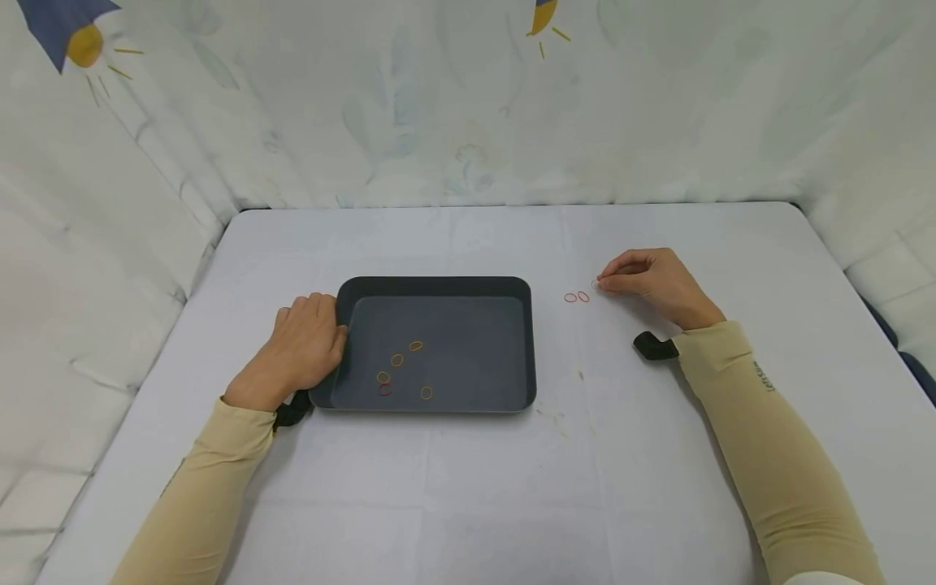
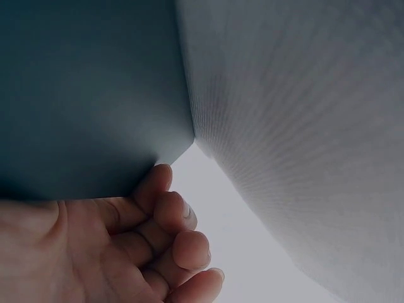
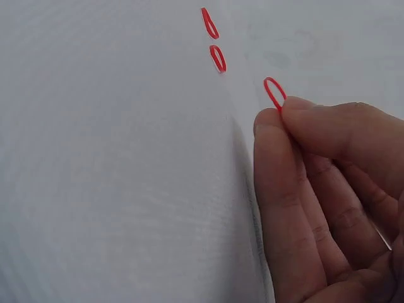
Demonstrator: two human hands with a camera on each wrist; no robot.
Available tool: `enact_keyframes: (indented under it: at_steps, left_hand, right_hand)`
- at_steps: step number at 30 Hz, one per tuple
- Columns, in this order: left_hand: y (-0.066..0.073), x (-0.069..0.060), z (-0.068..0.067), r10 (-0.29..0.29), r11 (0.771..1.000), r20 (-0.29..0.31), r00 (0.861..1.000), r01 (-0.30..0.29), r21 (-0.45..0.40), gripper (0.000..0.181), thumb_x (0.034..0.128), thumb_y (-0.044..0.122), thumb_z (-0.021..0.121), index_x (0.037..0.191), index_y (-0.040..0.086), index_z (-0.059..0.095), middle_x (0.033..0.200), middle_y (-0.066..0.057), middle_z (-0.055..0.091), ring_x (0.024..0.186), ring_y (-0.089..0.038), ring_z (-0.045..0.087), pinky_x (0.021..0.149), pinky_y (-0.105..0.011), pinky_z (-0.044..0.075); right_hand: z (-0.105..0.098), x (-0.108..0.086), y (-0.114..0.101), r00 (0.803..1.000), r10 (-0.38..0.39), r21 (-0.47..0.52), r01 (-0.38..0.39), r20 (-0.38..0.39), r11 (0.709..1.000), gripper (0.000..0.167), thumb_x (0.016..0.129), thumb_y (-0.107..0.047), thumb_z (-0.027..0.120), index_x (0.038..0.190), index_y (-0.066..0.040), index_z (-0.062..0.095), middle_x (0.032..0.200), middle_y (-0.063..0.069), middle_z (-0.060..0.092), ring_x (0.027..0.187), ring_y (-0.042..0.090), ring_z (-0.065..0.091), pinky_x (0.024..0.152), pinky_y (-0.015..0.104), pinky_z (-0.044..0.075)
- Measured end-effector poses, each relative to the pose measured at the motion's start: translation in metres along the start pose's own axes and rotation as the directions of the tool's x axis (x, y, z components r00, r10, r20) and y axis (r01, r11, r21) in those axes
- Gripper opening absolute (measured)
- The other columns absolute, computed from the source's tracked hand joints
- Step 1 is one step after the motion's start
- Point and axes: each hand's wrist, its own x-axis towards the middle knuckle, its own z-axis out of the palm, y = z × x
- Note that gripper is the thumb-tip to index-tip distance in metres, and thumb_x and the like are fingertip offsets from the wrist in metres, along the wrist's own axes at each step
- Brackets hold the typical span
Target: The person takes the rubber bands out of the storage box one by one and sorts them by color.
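Observation:
My left hand [image 1: 301, 345] grips the left wall of a dark grey tray [image 1: 439, 286], its thumb over the rim; in the left wrist view several curled fingers [image 2: 190, 249] show beside the tray's outer side [image 2: 95, 113]. Inside the tray lie several small yellow rubber bands and one red rubber band [image 1: 385, 395]. To the right of the tray, my right hand [image 1: 661, 284] pinches a red rubber band [image 3: 271, 96] between thumb and index finger. Two more red rubber bands [image 3: 222, 58] lie close together on the table, just left of those fingertips.
A white cloth covers the table [image 1: 468, 487]. Pale patterned curtains [image 1: 453, 106] hang along its back and sides. Each wrist carries a small black camera mount [image 1: 653, 347]. Faint stains [image 1: 556, 418] mark the cloth to the right of the tray.

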Motion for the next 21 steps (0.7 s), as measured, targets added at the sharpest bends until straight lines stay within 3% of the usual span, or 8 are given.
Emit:
enact_keyframes:
  at_steps: [13,21]
  left_hand:
    - [0.001,0.0,-0.001,0.0,1.0,-0.002,1.0,0.0,-0.008,0.021,0.1032,0.015,0.046,0.105,-0.006,0.046,0.093,-0.019,0.048,0.088,-0.039,0.046,0.073,-0.045,0.031]
    - [0.001,0.0,-0.001,-0.002,1.0,0.003,1.0,0.002,-0.005,0.02,0.1032,0.015,0.046,0.104,-0.005,0.046,0.092,-0.018,0.047,0.086,-0.037,0.045,0.072,-0.043,0.03]
  right_hand:
    - [0.002,0.001,-0.001,0.999,0.028,-0.12,-0.025,0.02,0.992,0.032,0.085,-0.034,0.086,0.109,-0.015,0.078,0.095,-0.008,0.08,0.091,0.011,0.069,0.085,0.023,0.052]
    - [0.008,-0.002,-0.011,1.0,0.018,-0.247,-0.022,-0.021,0.969,0.022,0.085,-0.035,0.086,0.1,-0.02,0.08,0.086,-0.008,0.079,0.083,0.012,0.07,0.077,0.026,0.052]
